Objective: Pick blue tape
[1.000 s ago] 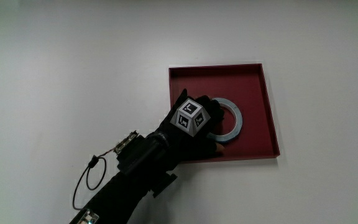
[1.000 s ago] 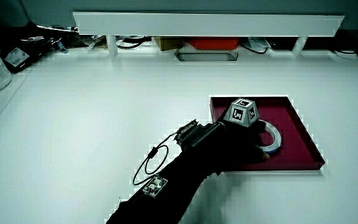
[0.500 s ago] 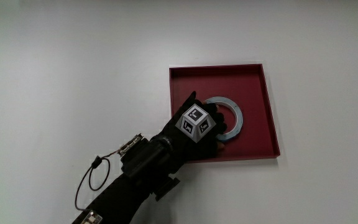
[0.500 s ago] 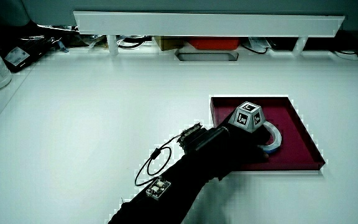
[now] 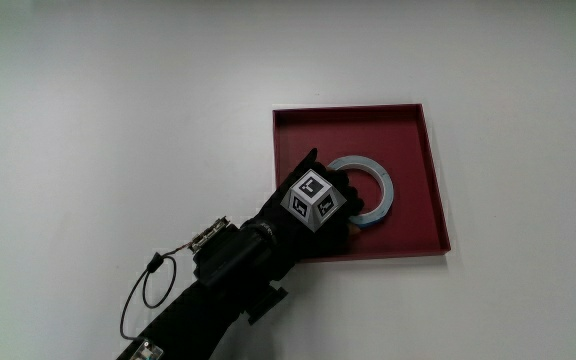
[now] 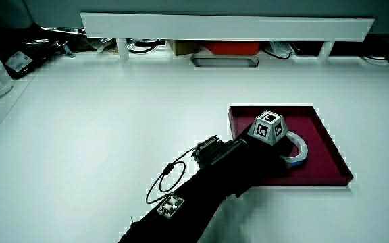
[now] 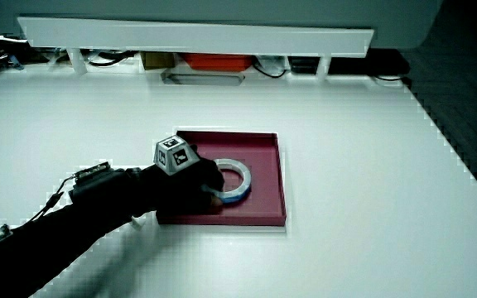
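Main view: the hands (image 5: 313,200) (one gloved hand, cube on its back) sits over the tray (image 5: 408,235) edge nearest the person, much as half a second ago. The tape (image 5: 378,185) ring now reads slightly shifted from where it lay a second ago. The fingers are curled onto the ring's near rim and pinch it, fingertips mostly hidden under the cube. The forearm runs from the hand back across the counter (image 5: 118,120) toward the person, with a wire loop (image 5: 143,290) lying beside it. The tape is in the tray, its farther half showing clear of the glove.

Side view: the hands (image 6: 269,145) is at the tray (image 6: 329,152) rim closest to the person, cube a touch closer to the tape (image 6: 301,154) than a second ago. The tape's edge by the fingers looks lifted, the rest touching the tray floor. A low partition (image 6: 225,25) stands at the counter's edge, clutter under it, well apart.

Other side view: the hands (image 7: 197,178) has its fingers (image 7: 214,197) closed on the tape (image 7: 237,175) rim nearest the person. The tape sits in the tray (image 7: 267,178) near its middle. Nothing between hand and tape.
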`<act>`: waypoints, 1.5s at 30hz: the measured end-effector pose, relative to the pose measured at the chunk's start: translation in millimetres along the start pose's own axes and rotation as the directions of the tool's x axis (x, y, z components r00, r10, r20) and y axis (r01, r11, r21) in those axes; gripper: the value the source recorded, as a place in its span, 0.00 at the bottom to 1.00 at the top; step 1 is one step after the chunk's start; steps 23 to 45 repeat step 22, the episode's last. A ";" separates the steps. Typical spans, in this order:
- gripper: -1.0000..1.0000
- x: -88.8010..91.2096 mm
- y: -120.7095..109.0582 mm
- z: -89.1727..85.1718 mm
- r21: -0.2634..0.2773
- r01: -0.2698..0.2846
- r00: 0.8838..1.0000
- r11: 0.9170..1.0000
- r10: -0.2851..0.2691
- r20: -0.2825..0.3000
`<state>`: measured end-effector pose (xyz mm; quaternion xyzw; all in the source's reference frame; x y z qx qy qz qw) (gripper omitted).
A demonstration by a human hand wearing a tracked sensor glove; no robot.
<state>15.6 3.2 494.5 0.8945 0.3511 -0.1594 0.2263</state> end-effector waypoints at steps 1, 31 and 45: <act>1.00 1.0 -1.6 3.4 0.009 0.006 1.000 1.000 -0.006 0.005; 1.00 -0.1 -83.6 73.4 0.149 0.043 0.995 0.988 -0.029 -0.094; 1.00 -0.1 -83.6 73.4 0.149 0.043 0.995 0.988 -0.029 -0.094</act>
